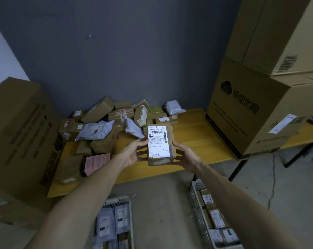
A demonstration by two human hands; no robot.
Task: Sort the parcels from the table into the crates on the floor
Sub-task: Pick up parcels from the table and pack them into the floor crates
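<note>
My left hand (134, 153) and right hand (187, 156) grasp a labelled brown parcel (158, 141) between them, fingers (142, 140) curled on its sides, above the yellow desk (197, 139). On the floor below sit the left crate (118, 199) and the right crate (197, 196), both holding parcels.

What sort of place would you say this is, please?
Probably a small parcel-sorting room: labelled parcels piled on a yellow table, big cartons at both ends, and crates of sorted parcels on the floor.

The yellow wooden table (197, 141) at mid-frame carries a heap of brown cardboard parcels (105, 112) centre-left and a large printed brown carton (251, 114) at right.
</note>
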